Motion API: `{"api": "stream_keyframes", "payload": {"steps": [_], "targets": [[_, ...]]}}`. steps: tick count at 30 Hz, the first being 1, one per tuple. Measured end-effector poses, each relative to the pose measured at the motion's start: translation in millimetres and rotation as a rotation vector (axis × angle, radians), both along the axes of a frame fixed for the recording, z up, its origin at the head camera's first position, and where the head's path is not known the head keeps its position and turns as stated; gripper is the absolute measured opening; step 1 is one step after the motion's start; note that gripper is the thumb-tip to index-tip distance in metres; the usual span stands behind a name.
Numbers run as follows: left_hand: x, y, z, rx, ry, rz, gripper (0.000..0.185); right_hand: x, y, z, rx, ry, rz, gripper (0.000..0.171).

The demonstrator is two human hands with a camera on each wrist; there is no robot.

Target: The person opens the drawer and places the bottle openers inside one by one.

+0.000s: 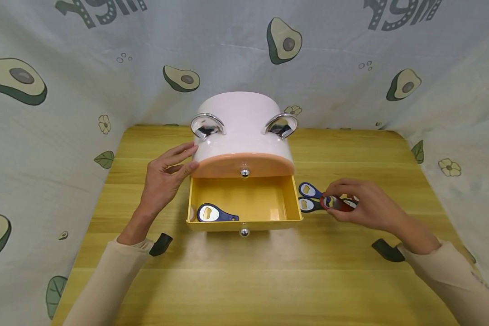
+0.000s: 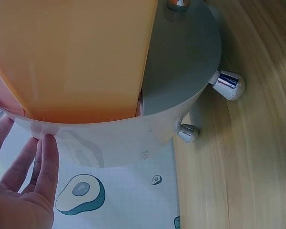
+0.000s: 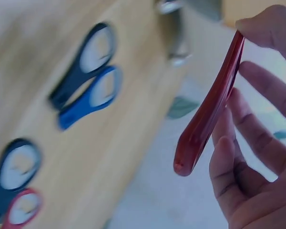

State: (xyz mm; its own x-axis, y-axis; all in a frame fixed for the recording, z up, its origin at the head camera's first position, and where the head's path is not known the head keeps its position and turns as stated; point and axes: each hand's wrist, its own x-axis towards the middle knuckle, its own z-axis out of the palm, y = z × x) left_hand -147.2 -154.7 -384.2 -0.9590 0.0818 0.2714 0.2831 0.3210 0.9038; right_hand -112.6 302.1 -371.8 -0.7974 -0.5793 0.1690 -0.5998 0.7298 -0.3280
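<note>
Jutting toward the person, the yellow drawer [image 1: 244, 225] stood pulled out, a blue bottle opener [image 1: 212, 213] lying in its front left corner. To its right, the right hand [image 1: 364, 206] pinched a red bottle opener [image 3: 200, 121] between thumb and fingers, near others lying on the wooden table [image 1: 248, 280], among them a second blue opener [image 1: 309, 189]. A firm pinch, lifted clear of those neighbours and the drawer's right wall, seemed the sounder way to handle it. Farther back, the left hand [image 1: 160, 181], fingers extended, touched the white cabinet's [image 1: 240, 108] side; light, steady contact probably guarded best against sliding. Behind hung an avocado-print cloth [image 1: 228, 54].
</note>
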Motion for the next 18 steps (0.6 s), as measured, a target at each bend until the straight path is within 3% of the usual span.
{"api": "stream_keyframes", "payload": {"steps": [12,18], "targets": [[0.2,0.0,0.3,0.004,-0.005,0.002,0.040,-1.1,-62.4,57.3,-0.046,0.074,0.145,0.039],[-0.4,0.6,-0.1,0.023,0.017,-0.004,0.039,-3.9,-102.0,58.8,-0.098,0.110,0.281,0.029]]}}
